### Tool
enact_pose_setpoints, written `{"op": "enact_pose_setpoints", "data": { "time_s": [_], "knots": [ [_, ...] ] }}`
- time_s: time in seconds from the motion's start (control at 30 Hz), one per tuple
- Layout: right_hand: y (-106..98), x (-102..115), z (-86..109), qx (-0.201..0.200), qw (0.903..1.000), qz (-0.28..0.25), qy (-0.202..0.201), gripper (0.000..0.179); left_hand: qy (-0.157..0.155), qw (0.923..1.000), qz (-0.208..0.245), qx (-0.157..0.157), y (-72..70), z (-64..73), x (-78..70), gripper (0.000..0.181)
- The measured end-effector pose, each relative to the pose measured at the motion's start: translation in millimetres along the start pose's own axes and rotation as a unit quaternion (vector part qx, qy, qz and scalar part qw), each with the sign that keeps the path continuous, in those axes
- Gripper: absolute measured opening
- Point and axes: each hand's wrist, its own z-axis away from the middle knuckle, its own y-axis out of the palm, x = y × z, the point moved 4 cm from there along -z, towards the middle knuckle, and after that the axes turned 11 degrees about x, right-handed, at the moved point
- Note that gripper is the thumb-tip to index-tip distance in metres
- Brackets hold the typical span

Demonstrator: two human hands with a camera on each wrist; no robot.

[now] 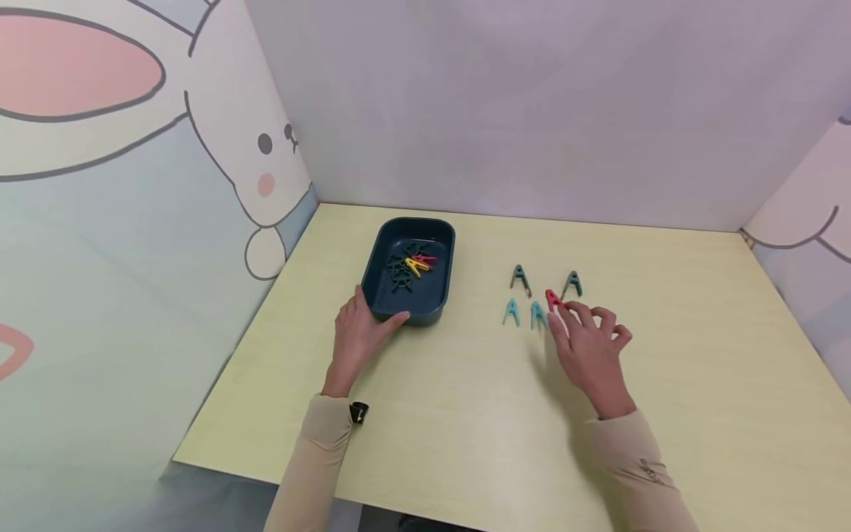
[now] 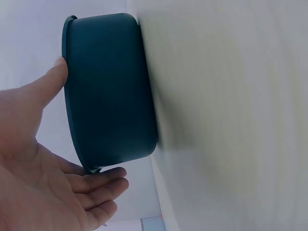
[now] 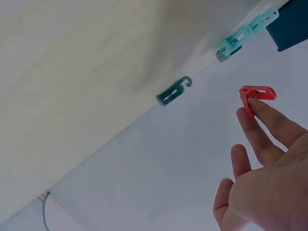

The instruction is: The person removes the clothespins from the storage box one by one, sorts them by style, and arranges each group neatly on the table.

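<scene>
My right hand [image 1: 590, 351] pinches a red clothespin [image 1: 553, 298] between thumb and fingertips. In the right wrist view this red clothespin [image 3: 257, 94] is held above the table surface, its other fingers spread loosely. Around it lie two dark green clothespins [image 1: 521, 279] and two light blue clothespins [image 1: 511, 312]. At the left, my left hand [image 1: 359, 336] holds the near left corner of a dark blue plastic bin [image 1: 435, 314]. The thumb rests at the near rim and the fingers lie along the left side, as the left wrist view also shows.
Inside the bin are a yellow clothespin [image 1: 415, 266], red clothespins [image 1: 425, 258] and several dark green clips [image 1: 401, 277]. The pale wooden table [image 1: 452, 414] meets a plain back wall [image 1: 532, 111]. A cartoon-printed panel [image 1: 219, 258] stands along the left.
</scene>
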Motion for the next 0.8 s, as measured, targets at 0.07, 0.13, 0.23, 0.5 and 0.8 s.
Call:
{"op": "enact_pose_setpoints", "data": {
  "time_s": [0.07, 0.13, 0.23, 0.5, 0.8],
  "knots": [
    [-2.6, -6.4, 1.8, 0.007, 0.9998, 0.004, 0.016, 0.060, -0.002, 1.0000, -0.005, 0.000, -0.5, -0.2, 0.4, 0.116],
    [-3.8, -10.6, 3.0, 0.021, 0.9993, 0.009, 0.030, 0.062, -0.003, 1.0000, -0.007, 0.001, -1.0, -0.3, 0.7, 0.116],
    [-3.0, -14.6, 3.0, 0.047, 0.9977, 0.016, 0.046, 0.066, -0.003, 1.0000, -0.006, 0.000, -1.3, -0.5, 1.3, 0.117],
    [2.9, -17.5, 2.9, 0.095, 0.9934, 0.028, 0.058, 0.068, -0.001, 1.0000, -0.004, 0.000, 0.3, -0.9, 2.1, 0.116],
    [5.1, -18.2, 2.3, 0.120, 0.9902, 0.026, 0.067, 0.068, -0.001, 1.0000, -0.004, 0.003, 0.5, -0.1, 0.9, 0.117]
  ]
}}
